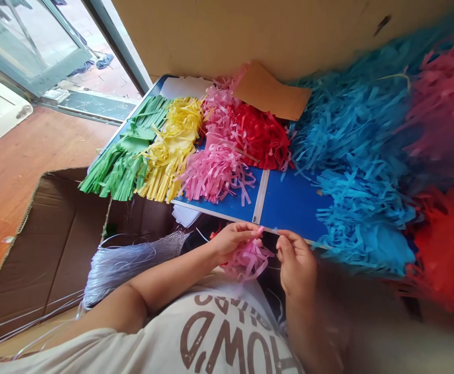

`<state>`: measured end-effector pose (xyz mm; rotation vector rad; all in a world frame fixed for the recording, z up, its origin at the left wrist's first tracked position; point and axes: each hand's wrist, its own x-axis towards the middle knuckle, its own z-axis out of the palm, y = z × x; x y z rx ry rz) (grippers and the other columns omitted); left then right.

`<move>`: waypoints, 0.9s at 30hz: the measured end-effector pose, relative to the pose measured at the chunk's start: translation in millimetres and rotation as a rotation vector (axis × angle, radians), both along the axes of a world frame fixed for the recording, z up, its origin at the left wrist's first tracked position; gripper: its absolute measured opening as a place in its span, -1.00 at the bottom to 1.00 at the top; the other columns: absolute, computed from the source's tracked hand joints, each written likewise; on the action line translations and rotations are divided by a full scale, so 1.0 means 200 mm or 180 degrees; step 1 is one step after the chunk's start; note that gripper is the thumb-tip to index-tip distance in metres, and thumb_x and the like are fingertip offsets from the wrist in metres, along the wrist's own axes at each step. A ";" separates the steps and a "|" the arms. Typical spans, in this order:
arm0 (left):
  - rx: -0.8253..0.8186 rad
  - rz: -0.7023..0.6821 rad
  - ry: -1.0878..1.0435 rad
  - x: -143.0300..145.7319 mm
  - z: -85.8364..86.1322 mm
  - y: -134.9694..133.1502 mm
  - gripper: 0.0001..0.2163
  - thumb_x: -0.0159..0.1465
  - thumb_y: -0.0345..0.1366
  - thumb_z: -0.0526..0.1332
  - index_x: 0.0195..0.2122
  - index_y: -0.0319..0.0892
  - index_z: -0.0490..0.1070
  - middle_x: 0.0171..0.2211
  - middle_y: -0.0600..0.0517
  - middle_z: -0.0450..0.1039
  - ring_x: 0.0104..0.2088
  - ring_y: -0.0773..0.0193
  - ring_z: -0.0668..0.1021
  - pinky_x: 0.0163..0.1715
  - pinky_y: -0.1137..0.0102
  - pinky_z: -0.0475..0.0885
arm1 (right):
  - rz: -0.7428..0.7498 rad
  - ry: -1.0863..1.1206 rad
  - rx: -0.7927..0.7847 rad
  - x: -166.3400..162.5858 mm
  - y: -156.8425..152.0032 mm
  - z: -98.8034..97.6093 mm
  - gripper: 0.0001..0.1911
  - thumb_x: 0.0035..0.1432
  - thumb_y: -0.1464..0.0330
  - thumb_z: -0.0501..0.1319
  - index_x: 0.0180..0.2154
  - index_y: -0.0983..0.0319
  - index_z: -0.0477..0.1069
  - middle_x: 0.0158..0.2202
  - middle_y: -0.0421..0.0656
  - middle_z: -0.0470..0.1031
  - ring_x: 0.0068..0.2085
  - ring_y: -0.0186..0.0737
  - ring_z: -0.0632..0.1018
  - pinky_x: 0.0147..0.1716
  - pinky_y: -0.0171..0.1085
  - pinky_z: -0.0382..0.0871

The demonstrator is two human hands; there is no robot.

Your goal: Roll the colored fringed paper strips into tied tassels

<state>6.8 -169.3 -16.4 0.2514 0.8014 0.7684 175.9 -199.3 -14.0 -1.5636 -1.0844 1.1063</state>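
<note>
Streamers (252,259), pink, slant lengthwise from the blue table (291,200) toward the wearer; left hand (231,241) pinches their top, right hand (297,262) curls beside the table, its hold unclear.

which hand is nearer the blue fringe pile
Right. The right hand is just left of the blue fringe pile; the left hand is farther left, holding pink fringe.

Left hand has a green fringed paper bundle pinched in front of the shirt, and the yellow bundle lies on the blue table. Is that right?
One slip: the fringed paper bundle pinched by the left hand is pink, not green, as the head view shows. The rest stands.
</note>
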 end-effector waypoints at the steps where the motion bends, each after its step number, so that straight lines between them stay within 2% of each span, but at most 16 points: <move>1: -0.0050 0.0013 -0.0029 0.00 0.00 0.00 -0.70 0.01 -0.27 0.52 -0.31 -0.29 0.51 -0.48 -0.02 0.57 -0.55 0.39 0.56 -0.52 0.55 0.45 | -0.0118 -0.0199 0.0123 0.00 0.00 0.00 -0.66 0.24 0.11 0.20 -0.12 0.22 0.46 -0.43 -0.22 0.41 -0.46 -0.35 0.41 -0.48 -0.37 0.30; 3: -0.0115 0.0059 -0.0100 0.02 0.01 -0.01 -0.71 0.01 -0.29 0.51 -0.31 -0.29 0.50 -0.48 -0.02 0.57 -0.54 0.38 0.57 -0.52 0.55 0.46 | -0.0182 -0.0402 0.0357 -0.02 -0.01 0.01 -0.70 0.25 0.15 0.20 -0.12 0.21 0.44 -0.39 -0.20 0.47 -0.38 -0.31 0.50 -0.37 -0.33 0.39; 7: -0.0189 0.0121 -0.0155 0.03 0.01 -0.02 -0.73 0.01 -0.33 0.51 -0.32 -0.29 0.50 -0.51 0.02 0.54 -0.56 0.39 0.56 -0.54 0.54 0.47 | 0.0141 -0.0004 0.0582 -0.05 -0.05 0.02 -0.78 0.28 0.23 0.17 -0.08 0.17 0.33 -0.40 -0.23 0.50 -0.38 -0.30 0.54 -0.34 -0.31 0.44; 10: -0.0272 0.0117 -0.0185 0.02 0.01 -0.02 -0.73 0.01 -0.34 0.51 -0.32 -0.29 0.50 -0.51 0.02 0.54 -0.57 0.39 0.56 -0.54 0.55 0.47 | 0.0274 0.0048 0.0584 -0.06 -0.07 0.02 -0.81 0.28 0.27 0.17 -0.09 0.16 0.30 -0.40 -0.24 0.50 -0.38 -0.31 0.56 -0.34 -0.31 0.45; 19: -0.0309 0.0154 -0.0254 0.02 0.03 -0.02 -0.75 0.00 -0.37 0.50 -0.33 -0.30 0.51 -0.50 0.03 0.54 -0.55 0.39 0.57 -0.53 0.55 0.48 | 0.0212 -0.0046 0.0521 -0.04 -0.06 -0.01 -0.80 0.27 0.26 0.19 -0.12 0.18 0.29 -0.41 -0.24 0.45 -0.40 -0.31 0.51 -0.39 -0.32 0.39; 27: -0.0267 0.0145 -0.0220 0.02 0.01 -0.03 -0.74 0.00 -0.36 0.51 -0.32 -0.30 0.52 -0.47 0.01 0.56 -0.54 0.39 0.58 -0.49 0.55 0.49 | 0.0177 -0.0124 0.0530 -0.03 -0.07 -0.03 -0.81 0.26 0.26 0.19 -0.14 0.18 0.30 -0.41 -0.24 0.45 -0.41 -0.31 0.50 -0.38 -0.30 0.37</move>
